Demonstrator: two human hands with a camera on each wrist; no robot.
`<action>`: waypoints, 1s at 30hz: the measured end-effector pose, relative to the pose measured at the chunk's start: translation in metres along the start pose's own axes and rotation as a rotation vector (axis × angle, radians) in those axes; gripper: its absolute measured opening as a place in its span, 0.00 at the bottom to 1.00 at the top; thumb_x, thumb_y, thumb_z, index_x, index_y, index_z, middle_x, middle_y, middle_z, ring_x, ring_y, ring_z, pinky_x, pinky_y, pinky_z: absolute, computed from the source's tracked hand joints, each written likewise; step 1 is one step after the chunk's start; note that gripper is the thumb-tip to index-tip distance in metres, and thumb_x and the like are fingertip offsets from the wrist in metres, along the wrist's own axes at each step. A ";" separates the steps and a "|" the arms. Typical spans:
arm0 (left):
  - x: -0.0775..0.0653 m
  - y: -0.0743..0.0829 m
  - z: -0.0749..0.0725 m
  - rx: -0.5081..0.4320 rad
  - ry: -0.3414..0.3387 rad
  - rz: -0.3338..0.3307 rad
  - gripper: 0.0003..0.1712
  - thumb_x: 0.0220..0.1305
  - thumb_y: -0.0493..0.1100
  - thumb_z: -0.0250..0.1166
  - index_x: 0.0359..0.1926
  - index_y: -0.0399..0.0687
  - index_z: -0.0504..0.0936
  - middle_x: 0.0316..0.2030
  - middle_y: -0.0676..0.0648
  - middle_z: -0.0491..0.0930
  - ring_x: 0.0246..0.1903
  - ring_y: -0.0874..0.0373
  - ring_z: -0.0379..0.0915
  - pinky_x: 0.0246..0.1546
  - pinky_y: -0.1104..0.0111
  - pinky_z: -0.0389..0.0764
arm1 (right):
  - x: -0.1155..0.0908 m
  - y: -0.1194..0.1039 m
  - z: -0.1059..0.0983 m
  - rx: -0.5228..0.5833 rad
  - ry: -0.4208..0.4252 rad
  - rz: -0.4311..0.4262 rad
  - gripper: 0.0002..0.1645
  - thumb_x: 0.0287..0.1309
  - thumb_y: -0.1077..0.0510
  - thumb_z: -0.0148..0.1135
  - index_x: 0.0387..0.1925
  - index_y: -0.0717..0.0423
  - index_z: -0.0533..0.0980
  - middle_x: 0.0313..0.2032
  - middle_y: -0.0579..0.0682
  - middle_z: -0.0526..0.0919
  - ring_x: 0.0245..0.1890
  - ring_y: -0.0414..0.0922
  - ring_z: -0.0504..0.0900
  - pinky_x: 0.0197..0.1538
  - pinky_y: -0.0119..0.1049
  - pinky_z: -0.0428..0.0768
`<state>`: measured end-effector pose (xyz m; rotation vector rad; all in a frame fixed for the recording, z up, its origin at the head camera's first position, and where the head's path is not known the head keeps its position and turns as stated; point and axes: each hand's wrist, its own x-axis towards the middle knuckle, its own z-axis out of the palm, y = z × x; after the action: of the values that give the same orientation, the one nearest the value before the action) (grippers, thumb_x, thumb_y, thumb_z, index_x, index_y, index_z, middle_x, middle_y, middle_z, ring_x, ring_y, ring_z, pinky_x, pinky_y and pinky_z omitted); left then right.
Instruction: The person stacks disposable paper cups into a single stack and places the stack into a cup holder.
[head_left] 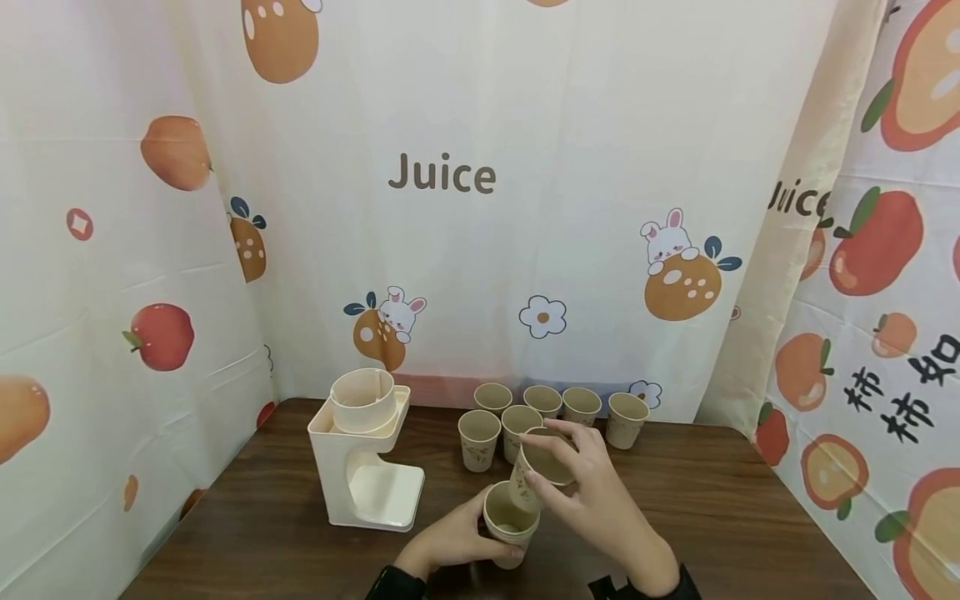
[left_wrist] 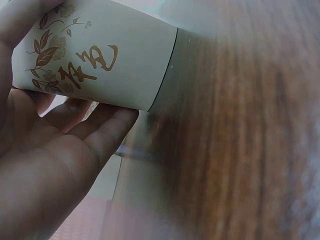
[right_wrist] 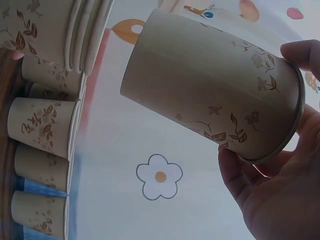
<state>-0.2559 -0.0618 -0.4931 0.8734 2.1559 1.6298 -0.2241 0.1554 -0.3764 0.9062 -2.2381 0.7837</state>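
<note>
Before a curtain (head_left: 480,250) printed "Juice," a person's right hand (head_left: 596,487) pinches a tilted, flower-printed cup (right_wrist: 210,85) near its rim between thumb and fingers. Below it, the left hand (head_left: 459,532) curls around a nested cup stack (head_left: 506,517), brown brush-style characters marking its side, at the wooden table (head_left: 675,517).

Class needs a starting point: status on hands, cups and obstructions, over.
Left hand gripping cup stack. Right hand holding single cup, tilted, apart from stack. Nothing seen between them; more cups standing behind.
</note>
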 end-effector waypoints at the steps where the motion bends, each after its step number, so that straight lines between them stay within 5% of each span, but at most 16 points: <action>1: 0.000 0.000 0.000 0.001 0.001 -0.005 0.42 0.50 0.50 0.71 0.64 0.69 0.59 0.52 0.56 0.74 0.52 0.60 0.68 0.54 0.51 0.66 | 0.000 -0.001 0.001 0.005 -0.006 -0.004 0.24 0.54 0.49 0.65 0.54 0.36 0.74 0.58 0.48 0.69 0.56 0.48 0.63 0.45 0.49 0.74; 16: 0.000 0.001 0.001 -0.019 -0.019 0.026 0.42 0.52 0.48 0.71 0.64 0.65 0.58 0.53 0.54 0.73 0.51 0.60 0.70 0.54 0.59 0.69 | -0.005 -0.006 0.023 0.032 -0.135 -0.095 0.24 0.56 0.46 0.63 0.56 0.32 0.71 0.58 0.47 0.69 0.55 0.47 0.63 0.45 0.51 0.75; 30: -0.002 0.003 -0.001 -0.031 -0.038 0.007 0.42 0.52 0.49 0.70 0.65 0.66 0.57 0.58 0.49 0.71 0.52 0.60 0.69 0.53 0.62 0.70 | -0.014 -0.001 0.042 0.005 -0.259 -0.061 0.21 0.56 0.44 0.62 0.53 0.29 0.73 0.55 0.46 0.72 0.54 0.45 0.66 0.45 0.48 0.77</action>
<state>-0.2536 -0.0634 -0.4908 0.8968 2.0988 1.6320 -0.2278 0.1310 -0.4138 1.1280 -2.4170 0.6762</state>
